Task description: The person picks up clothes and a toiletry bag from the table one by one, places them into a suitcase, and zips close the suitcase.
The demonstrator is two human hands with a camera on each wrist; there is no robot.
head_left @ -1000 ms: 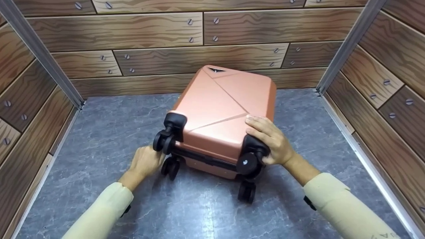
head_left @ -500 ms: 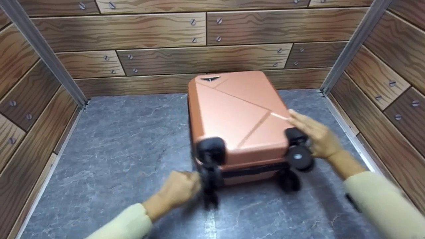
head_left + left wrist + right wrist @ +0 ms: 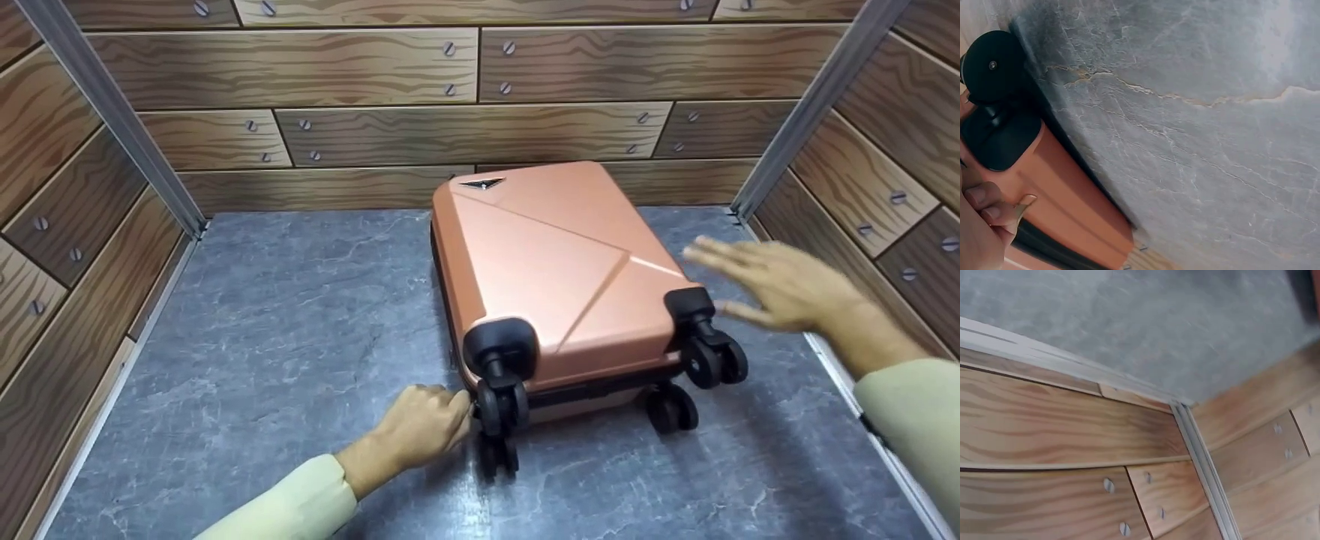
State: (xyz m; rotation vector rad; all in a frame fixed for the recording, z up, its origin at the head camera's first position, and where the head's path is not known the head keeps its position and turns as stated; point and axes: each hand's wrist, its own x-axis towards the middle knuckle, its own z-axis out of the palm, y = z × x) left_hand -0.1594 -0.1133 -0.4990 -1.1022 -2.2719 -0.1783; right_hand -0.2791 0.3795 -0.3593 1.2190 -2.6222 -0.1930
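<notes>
A rose-gold hard-shell suitcase (image 3: 555,262) lies flat on the floor, its black wheels (image 3: 502,405) facing the person. By the near left corner, my left hand (image 3: 424,424) has its fingers curled close beside a wheel. The left wrist view shows the fingertips (image 3: 994,212) of this left hand pinching a small pale tab, seemingly a zipper pull (image 3: 1025,203), near the suitcase's black seam (image 3: 1050,247). To the right of the suitcase, my right hand (image 3: 787,285) is raised with fingers spread, holding nothing. The right wrist view does not include that hand.
A grey marble-pattern floor (image 3: 300,315) lies around the suitcase. Wood-pattern walls (image 3: 360,71) close it in at the back, left and right (image 3: 885,180). Metal strips (image 3: 825,97) run up the corners and along the floor's sides.
The suitcase has swung and slid right, its wheel end now toward the lower right. My left hand has gone along with it. My right hand has let go of the suitcase and moved off right.
</notes>
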